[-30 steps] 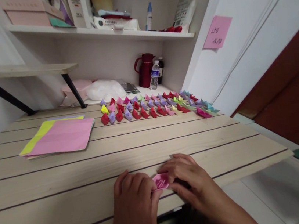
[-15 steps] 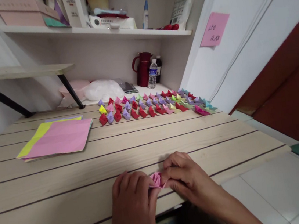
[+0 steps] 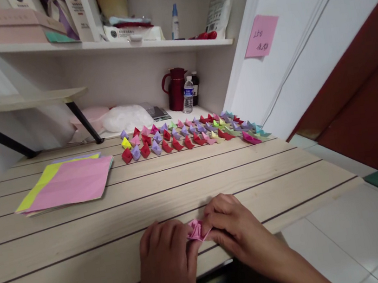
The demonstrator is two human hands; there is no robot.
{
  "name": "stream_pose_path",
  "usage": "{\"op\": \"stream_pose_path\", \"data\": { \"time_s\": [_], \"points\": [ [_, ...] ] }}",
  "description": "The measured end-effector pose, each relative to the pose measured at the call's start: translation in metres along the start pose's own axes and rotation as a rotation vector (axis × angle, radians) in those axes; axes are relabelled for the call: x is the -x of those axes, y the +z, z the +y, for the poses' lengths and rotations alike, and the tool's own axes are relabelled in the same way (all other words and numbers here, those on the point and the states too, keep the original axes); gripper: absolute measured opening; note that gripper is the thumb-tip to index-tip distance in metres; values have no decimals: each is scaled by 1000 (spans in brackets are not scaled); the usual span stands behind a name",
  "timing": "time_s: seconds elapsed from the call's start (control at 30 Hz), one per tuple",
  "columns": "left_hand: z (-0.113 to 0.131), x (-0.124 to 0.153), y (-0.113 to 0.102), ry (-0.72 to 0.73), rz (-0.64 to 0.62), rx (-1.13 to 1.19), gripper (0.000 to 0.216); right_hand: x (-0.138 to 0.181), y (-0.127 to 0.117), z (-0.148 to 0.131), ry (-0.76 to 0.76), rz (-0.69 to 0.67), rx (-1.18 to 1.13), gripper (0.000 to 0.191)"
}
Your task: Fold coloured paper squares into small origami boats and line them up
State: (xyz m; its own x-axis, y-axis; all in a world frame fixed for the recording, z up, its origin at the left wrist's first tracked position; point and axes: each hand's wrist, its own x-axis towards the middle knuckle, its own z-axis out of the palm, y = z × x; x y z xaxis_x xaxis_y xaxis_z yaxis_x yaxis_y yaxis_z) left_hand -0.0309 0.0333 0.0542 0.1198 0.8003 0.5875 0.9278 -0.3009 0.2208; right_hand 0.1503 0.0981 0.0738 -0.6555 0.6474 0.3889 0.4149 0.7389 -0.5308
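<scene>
A small pink folded paper (image 3: 196,231) is between my two hands near the table's front edge. My left hand (image 3: 166,245) pinches its left side, thumb below and fingers curled over the top. My right hand (image 3: 226,220) grips the right side with thumb and bent fingers. Much of the paper is hidden behind the fingers, so its full shape does not show. Farther back stand rows of small folded paper boats (image 3: 177,144) in red, purple, pink, yellow and green. A magenta paper boat (image 3: 252,138) sits at their right end.
Pink and yellow paper sheets (image 3: 71,181) lie stacked at the left of the slatted table (image 3: 140,193). Behind the boats are a dark red jug (image 3: 177,89), a water bottle (image 3: 188,95) and a white plastic bag (image 3: 127,118). A small raised shelf (image 3: 21,100) stands at back left.
The camera view has shifted slightly, so the background sits a little farther left. Both hands keep hold of the pink paper with almost the same grip.
</scene>
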Motion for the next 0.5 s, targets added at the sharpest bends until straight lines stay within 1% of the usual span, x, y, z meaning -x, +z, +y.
{"op": "stream_pose_path", "data": {
  "time_s": [0.1,0.3,0.37,0.5],
  "points": [
    [-2,-1,0,14,-29,1,11,-1,-1,-1,12,-6,5,11],
    [-3,-1,-3,57,-17,23,12,-1,-2,-2,41,14,-45,7],
    [-4,0,-4,56,-24,48,12,-1,-2,-2,60,28,-77,9],
    [-4,1,-5,53,-30,76,14,2,-2,-4,146,60,-101,13]
  ]
}}
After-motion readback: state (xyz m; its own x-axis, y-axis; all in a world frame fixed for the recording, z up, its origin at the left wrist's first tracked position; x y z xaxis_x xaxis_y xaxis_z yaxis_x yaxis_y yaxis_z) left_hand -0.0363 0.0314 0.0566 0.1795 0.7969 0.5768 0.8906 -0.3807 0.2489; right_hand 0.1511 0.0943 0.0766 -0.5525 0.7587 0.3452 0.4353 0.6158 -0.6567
